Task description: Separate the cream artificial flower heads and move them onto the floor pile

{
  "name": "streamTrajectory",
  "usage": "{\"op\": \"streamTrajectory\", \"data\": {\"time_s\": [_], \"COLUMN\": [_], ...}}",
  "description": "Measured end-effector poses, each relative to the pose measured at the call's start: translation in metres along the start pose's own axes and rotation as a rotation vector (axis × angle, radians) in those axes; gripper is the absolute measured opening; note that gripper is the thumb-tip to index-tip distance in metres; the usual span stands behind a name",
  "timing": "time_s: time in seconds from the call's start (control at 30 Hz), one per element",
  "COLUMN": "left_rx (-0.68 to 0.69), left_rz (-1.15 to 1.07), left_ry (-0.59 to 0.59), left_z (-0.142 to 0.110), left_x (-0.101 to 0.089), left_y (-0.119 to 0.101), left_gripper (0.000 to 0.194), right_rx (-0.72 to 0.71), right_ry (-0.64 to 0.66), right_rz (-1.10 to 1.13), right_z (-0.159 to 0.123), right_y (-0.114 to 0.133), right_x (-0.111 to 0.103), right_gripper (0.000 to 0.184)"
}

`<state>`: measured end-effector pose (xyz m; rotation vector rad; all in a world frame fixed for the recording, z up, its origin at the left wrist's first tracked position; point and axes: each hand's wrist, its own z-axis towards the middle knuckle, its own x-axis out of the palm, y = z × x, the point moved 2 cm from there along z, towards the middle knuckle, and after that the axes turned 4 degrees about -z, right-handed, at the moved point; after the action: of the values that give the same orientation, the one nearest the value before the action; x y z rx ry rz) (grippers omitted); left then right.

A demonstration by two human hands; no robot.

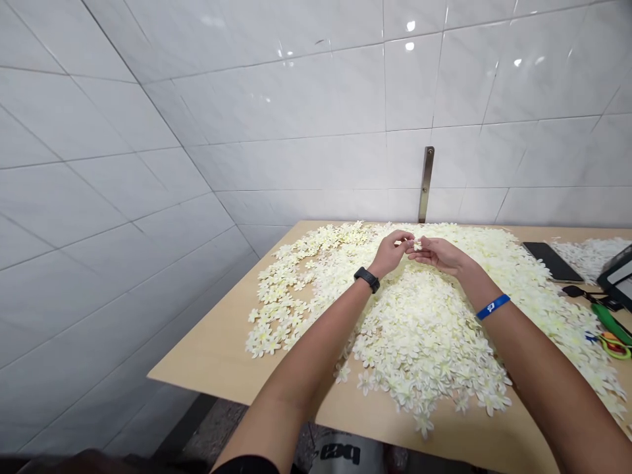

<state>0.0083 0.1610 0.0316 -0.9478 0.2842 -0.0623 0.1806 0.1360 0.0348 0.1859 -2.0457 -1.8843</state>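
Observation:
Over the far part of a big heap of pale yellow-white artificial flowers, my two hands meet with their fingertips close together. A small white flower shows between them. My right hand pinches this flower between thumb and fingers, palm turned inward. My left hand, with a black band on its wrist, has its fingertips curled at the flower's left side; whether they grip a part of it is too small to make out. A blue wristband is on my right wrist.
The flowers spread over a light wooden table. At the right lie a black phone, a pile of small white pieces, a dark box and green-handled tools. Tiled walls close off the left and back; a metal strip stands behind.

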Motion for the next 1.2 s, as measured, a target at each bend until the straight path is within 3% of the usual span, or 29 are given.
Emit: {"op": "streamTrajectory", "data": {"time_s": [0.17,0.33,0.5,0.73,0.97,1.1,1.2], "left_rx": [0.001,0.006,-0.019,-0.081,0.055,-0.032,-0.024], "left_rz": [0.027,0.059,0.032,0.12,0.118,0.092,0.114], "left_ry": [-0.007,0.066,0.233,0.159,0.24,0.2,0.154], "left_z": [-0.012,-0.025,-0.029,-0.033,-0.033,-0.033,-0.033], "left_x": [0.016,0.022,0.021,0.02,0.019,0.019,0.02], "left_y": [0.032,0.039,0.035,0.025,0.028,0.031,0.028], "left_gripper": [0.013,0.029,0.046,0.033,0.034,0.039,0.032], "right_rx": [-0.003,-0.023,-0.059,-0.07,-0.098,-0.098,-0.102], "right_ry": [0.035,0.008,0.021,0.073,0.05,0.046,0.037], "right_rz": [0.062,0.071,0.064,-0.009,-0.032,-0.068,-0.102], "right_z": [0.017,0.027,0.024,0.018,0.015,0.013,0.013], "right_y": [-0.039,-0.058,-0.056,-0.056,-0.05,-0.048,-0.049], "right_x": [-0.01,-0.014,-0.019,-0.014,-0.016,-0.014,-0.012], "right_gripper": [0.024,0.03,0.04,0.048,0.045,0.044,0.042]}}
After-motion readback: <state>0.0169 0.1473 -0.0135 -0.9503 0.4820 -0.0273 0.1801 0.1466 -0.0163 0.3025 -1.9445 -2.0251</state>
